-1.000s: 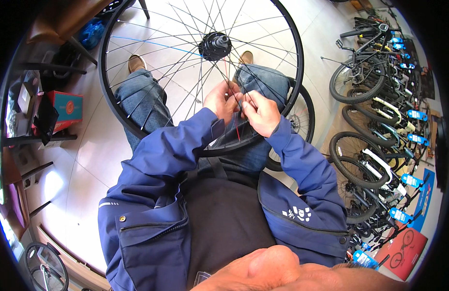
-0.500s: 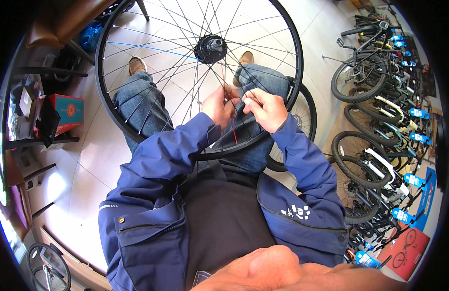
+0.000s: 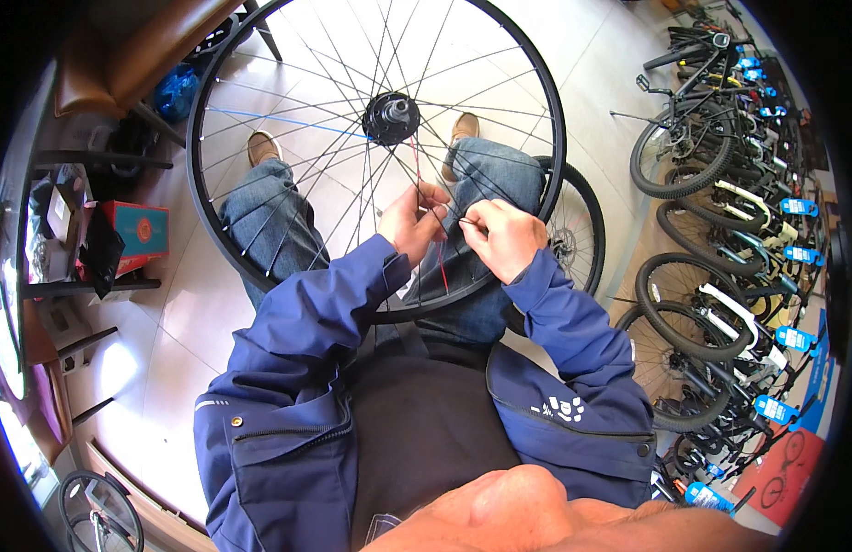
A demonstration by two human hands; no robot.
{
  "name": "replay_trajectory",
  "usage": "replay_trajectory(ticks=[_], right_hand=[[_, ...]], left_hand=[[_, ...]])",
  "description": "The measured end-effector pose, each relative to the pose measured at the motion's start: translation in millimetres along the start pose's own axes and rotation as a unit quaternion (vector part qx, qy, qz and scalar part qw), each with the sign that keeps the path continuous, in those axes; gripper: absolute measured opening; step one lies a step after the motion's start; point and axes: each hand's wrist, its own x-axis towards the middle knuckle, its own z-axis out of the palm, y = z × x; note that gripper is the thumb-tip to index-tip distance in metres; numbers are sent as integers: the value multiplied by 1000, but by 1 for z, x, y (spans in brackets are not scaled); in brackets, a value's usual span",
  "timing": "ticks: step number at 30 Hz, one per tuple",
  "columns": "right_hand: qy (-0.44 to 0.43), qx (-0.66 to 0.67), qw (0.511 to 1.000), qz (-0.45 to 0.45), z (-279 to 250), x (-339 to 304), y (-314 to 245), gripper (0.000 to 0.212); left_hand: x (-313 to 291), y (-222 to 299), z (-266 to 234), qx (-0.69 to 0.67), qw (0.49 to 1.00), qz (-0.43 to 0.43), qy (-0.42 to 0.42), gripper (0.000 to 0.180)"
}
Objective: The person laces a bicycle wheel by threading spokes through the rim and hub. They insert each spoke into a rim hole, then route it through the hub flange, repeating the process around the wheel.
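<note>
A bicycle wheel with a black rim (image 3: 560, 129) and no tyre rests across my lap, its black hub (image 3: 390, 119) beyond my hands. Among its mostly dark spokes are one red spoke (image 3: 417, 164) and one blue spoke (image 3: 288, 121). My left hand (image 3: 413, 226) is closed with its fingertips pinched beside the red spoke; what they grip is partly hidden. Just to the right, my right hand (image 3: 505, 237) is closed too, thumb and index finger pinching a thin dark spoke. A gap separates the two hands.
Several bicycles (image 3: 688, 304) with blue tags stand in a row on the right. Another bicycle wheel (image 3: 587, 221) is beside my right knee. At left are a teal and red box (image 3: 141, 230), a brown leather seat (image 3: 86, 74) and a blue plastic bag (image 3: 175, 92).
The wheel sits slightly lower and further left in view. My hands have moved a little lower and slightly apart, both still closed.
</note>
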Motion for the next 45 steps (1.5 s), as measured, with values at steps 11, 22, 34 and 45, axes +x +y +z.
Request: replay_trajectory(ticks=[11, 22, 34, 45], right_hand=[[45, -77, 996, -29, 1, 31, 9, 29], [10, -194, 973, -126, -9, 66, 18, 17], [-278, 94, 955, -52, -34, 108, 60, 32], [-172, -53, 955, -238, -36, 107, 51, 17]], left_hand=[[0, 1, 0, -13, 1000, 0, -15, 32], [-14, 22, 1, 41, 999, -12, -25, 35], [-16, 12, -2, 30, 998, -39, -44, 39], [-16, 13, -2, 25, 998, -41, -46, 40]])
